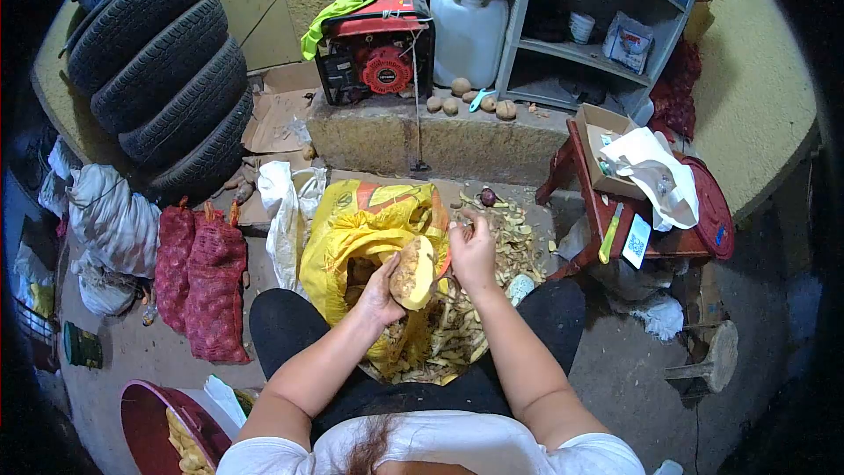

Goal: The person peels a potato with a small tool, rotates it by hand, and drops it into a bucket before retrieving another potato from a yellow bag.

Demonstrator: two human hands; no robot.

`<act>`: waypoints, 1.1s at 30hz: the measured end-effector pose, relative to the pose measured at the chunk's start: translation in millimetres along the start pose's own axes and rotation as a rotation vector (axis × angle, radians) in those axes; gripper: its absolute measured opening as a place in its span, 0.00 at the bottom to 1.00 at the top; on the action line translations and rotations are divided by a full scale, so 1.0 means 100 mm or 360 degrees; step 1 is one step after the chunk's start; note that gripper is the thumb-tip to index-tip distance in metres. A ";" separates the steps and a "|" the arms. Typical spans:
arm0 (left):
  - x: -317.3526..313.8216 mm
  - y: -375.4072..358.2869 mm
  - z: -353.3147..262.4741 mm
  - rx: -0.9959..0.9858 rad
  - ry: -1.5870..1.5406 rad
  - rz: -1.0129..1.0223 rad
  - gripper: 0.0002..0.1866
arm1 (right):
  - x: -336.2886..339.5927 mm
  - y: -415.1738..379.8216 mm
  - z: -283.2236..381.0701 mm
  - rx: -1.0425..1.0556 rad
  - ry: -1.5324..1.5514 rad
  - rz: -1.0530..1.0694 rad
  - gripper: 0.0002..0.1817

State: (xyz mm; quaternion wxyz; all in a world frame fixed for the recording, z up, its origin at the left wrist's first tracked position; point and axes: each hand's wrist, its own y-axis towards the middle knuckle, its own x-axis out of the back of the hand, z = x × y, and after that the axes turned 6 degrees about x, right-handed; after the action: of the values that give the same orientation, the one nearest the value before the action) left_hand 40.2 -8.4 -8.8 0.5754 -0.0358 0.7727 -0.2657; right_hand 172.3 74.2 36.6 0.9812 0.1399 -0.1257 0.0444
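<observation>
A large, partly peeled potato [417,273] shows pale yellow flesh on its right side and brown skin on its left. The fingers of my left hand [383,295] are wrapped round its left side. My right hand [475,255] is closed just to the right of it, with an orange-red peeler [445,262] at its fingers. Behind and below the potato stands an open yellow sack [330,251]. Peelings [457,334] lie on the floor between my legs and farther up beside the sack.
Red net sacks [215,290] and stacked tyres [167,70] stand left. A maroon tub [145,427] with peeled pieces is at lower left. A red generator [387,70] rests on the ledge ahead. To the right is a small red table [607,229] with a box [598,145].
</observation>
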 end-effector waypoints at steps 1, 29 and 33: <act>-0.01 0.00 0.03 0.0001 0.0003 -0.0001 0.23 | -0.03 -0.04 0.02 0.0103 0.0019 -0.0071 0.18; 0.07 -0.03 -0.14 0.0109 0.0075 0.0065 0.21 | 0.28 0.13 -0.11 -0.0659 0.0659 0.1028 0.15; 0.09 -0.07 -0.29 0.0049 -0.0043 0.0037 0.24 | 0.17 -0.02 -0.26 -0.0044 0.0139 0.1368 0.18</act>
State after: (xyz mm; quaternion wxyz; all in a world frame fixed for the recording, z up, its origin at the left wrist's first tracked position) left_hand 8.7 -6.8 -7.7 0.5893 -0.0213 0.7610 -0.2704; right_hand 195.4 80.4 16.0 0.8797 0.0597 -0.1313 0.4532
